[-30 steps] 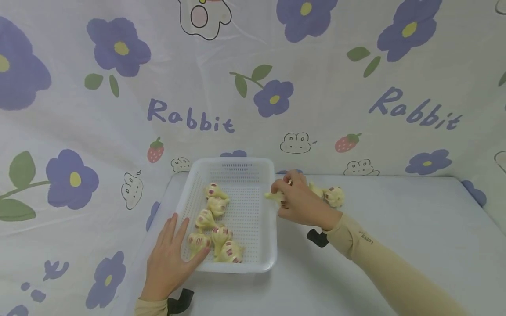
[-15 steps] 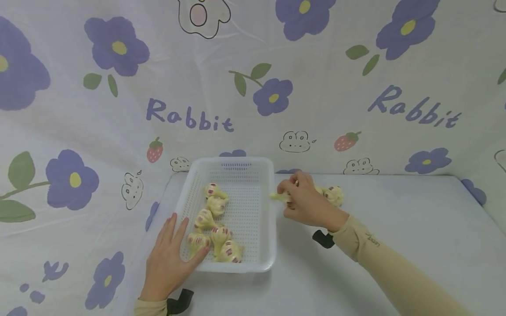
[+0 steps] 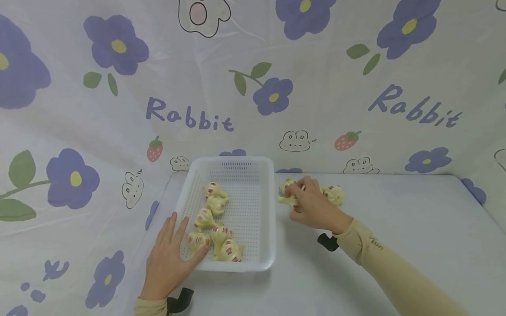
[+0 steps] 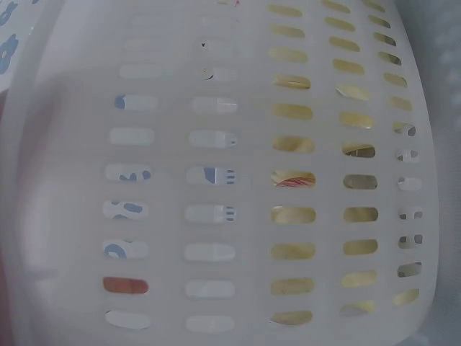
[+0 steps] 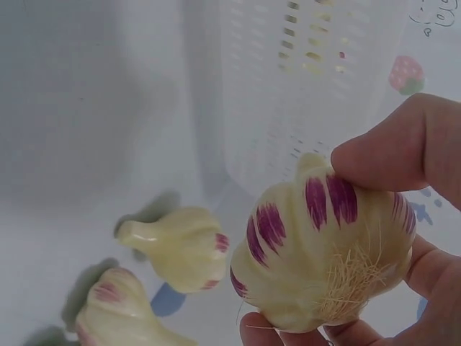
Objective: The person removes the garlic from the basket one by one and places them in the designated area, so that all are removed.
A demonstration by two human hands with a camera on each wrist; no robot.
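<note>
My right hand [image 3: 316, 206] pinches a garlic bulb [image 5: 320, 252] just right of the white plastic basket [image 3: 269, 219]. Its stem [image 3: 283, 200] points toward the basket, and purple streaks and dry roots show on it in the right wrist view. Behind those fingers a second garlic bulb [image 3: 287, 184] lies near the basket's wall. Another garlic bulb [image 3: 334, 194] is on the table beyond the knuckles. My left hand [image 3: 170, 259] rests at the basket's front left corner, fingers spread along the outside and thumb over the rim. Several garlic bulbs [image 3: 221, 235] fill the basket's left side.
The white table [image 3: 395, 219] runs right from the basket. Behind it hangs a white cloth [image 3: 324, 105] with purple flowers. In the left wrist view the slotted basket wall [image 4: 245, 194] fills the frame, yellowish bulbs showing through the slots.
My right hand has drawn a little to the right, away from the basket, with the garlic bulb. A bulb behind the fingers has come into sight. The left hand stays in place.
</note>
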